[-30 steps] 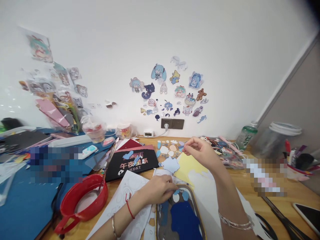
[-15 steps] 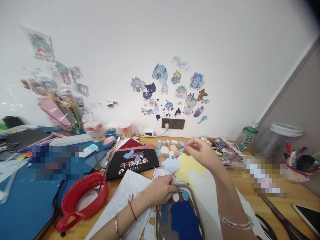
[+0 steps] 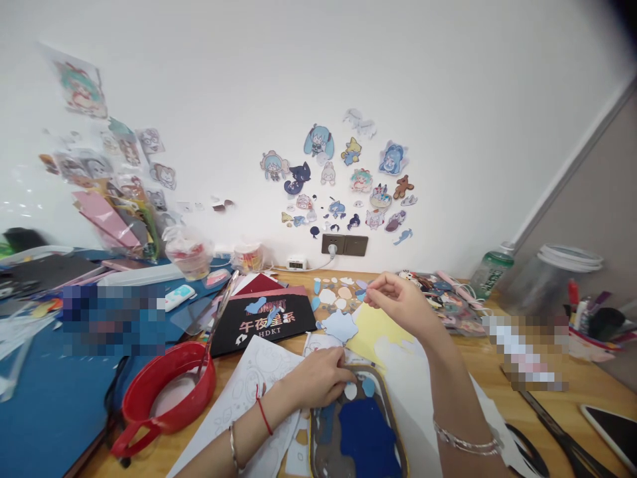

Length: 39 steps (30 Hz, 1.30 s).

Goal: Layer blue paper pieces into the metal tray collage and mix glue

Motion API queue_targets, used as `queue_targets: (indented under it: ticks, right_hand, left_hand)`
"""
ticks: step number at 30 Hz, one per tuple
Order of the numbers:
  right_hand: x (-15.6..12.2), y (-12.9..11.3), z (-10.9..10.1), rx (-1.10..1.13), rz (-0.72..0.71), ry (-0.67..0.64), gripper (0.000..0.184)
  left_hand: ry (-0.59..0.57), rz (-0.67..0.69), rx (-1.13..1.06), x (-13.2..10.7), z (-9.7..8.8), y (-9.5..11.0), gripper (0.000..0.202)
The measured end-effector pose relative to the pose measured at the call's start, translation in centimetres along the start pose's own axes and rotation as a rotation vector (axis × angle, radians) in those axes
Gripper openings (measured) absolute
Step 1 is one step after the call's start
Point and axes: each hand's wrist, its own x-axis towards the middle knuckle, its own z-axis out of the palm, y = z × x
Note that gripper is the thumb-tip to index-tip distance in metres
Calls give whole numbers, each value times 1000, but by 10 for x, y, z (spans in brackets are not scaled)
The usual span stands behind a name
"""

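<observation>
My left hand (image 3: 321, 377), fingers bent downward, rests at the upper left corner of a shallow tray (image 3: 385, 385) with a yellowish rim. What its fingertips grip, if anything, is hidden. In the tray lie a dark blue paper piece (image 3: 371, 438), a small white piece (image 3: 351, 390) and a light blue one (image 3: 368, 387). My right hand (image 3: 401, 302) is raised above a yellow paper sheet (image 3: 371, 332), its fingertips closed in a pinch; anything in them is too small to make out. Just left of it lies a pale blue cloud-shaped cutout (image 3: 340, 325).
A red handled bowl (image 3: 172, 385) stands at left beside sheets with line drawings (image 3: 249, 398). A black printed folder (image 3: 269, 318) carries blue scraps. Several small cutouts (image 3: 328, 297) lie behind. Black scissors (image 3: 552, 425), a phone (image 3: 612, 428) and a green bottle (image 3: 492, 273) are at right.
Both hands hold nearly the same poses and places. The whole view has shifted very slightly; no thing has visibly been moved.
</observation>
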Motion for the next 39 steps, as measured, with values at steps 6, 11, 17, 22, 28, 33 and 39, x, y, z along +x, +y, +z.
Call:
queue_targets:
  ticks: [6,11,17,22,28,33,39]
  right_hand:
    - [-1,-2,0,-20,0,1,10]
    - [0,0,0,-10,-3,-5,10]
    - [0,2,0,-7,1,-4,11]
    - [0,1,-1,-52,24,-31,13]
    - [6,17,6,-146,88,-215,12]
    - [17,49,17,-248,197,-355,8]
    - [28,80,35,-316,309,-497,18]
  left_hand:
    - [-5,13,21,0,1,1,22]
    - [-4,5,20,0,1,1,21]
    - [8,-5,-3,0,-1,-1,20]
    - [12,-17,31,0,-2,-1,15]
    - [18,-50,37,0,-2,3,19]
    - [90,-121,60,3,-3,3,17]
    - [343,-646,162,-2,-19,-41,20]
